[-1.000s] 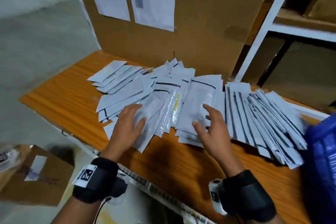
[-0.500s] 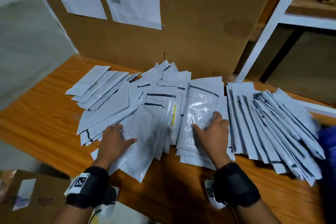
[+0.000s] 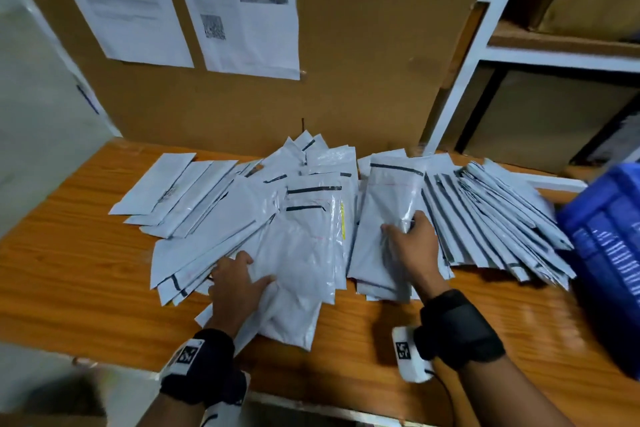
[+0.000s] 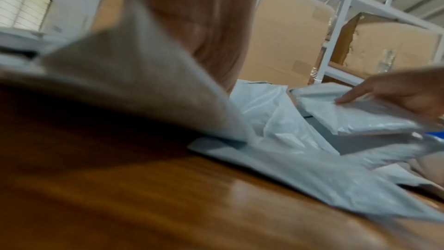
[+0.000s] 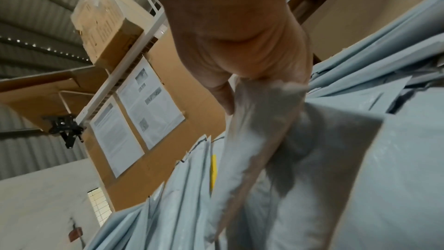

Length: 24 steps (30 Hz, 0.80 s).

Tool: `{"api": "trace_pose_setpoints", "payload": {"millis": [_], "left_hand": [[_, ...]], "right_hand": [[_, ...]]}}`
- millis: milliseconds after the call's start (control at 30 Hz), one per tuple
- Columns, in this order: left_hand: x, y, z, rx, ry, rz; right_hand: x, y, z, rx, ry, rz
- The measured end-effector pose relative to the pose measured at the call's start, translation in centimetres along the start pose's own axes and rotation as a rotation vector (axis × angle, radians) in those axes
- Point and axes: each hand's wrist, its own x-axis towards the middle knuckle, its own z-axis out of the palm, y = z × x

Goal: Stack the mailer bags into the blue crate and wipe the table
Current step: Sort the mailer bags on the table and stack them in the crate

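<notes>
mailer bags [image 3: 311,218]: white, fanned flat across table | blue crate [image 3: 609,253]: right edge, tilted

mailer bags [image 3: 311,218] on table [image 3: 86,270], crate [image 3: 609,253] right

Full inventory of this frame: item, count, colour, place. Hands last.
mailer bags: dozens, exact count unclear, white-grey with black strips, fanned across the table
blue crate: one, blue, right end of the table, partly out of view
table: one, orange-brown wood grain, under the bags
cardboard box: one large, brown, behind the table
printed sheets: two, white, stuck on the box front
shelving rack: one, white frame, back right, holding brown cartons
wrist bands: two, black, one on each wrist
left hand: on the near-left bags, thumb over the top bag, grip unclear
right hand: grips a bundle of bags at centre, thumb on top
</notes>
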Motion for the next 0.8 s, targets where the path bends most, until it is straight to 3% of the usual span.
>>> {"api": "trace_pose_setpoints", "payload": {"millis": [100, 267, 433, 533, 633, 800], "left_hand": [[0.3, 0.1, 0.3, -0.078, -0.014, -0.045], [0.1, 0.6, 0.2, -0.013, -0.031, -0.024], [-1.0, 0.6, 0.2, -0.082, 0.014, 0.162], [-1.9, 1.0, -0.2, -0.097, 0.126, 0.269], [-2.8, 2.1, -1.3, -0.089, 0.277, 0.322], [-3.7, 4.4, -3.1, -0.092, 0.429, 0.375]], "right_hand": [[-2.6, 0.5, -0.6, 0.057, 0.021, 0.008], [-5.1, 2.1, -1.1, 0.005, 0.073, 0.01], [-4.7, 2.6, -1.4, -0.117, 0.065, -0.022], [-3.9, 2.8, -1.8, -0.18, 0.132, -0.047], [-4.8, 2.5, -2.3, -0.081, 0.2, -0.064], [-9.2, 4.2, -1.3, 0.05, 0.129, -0.074]]}}
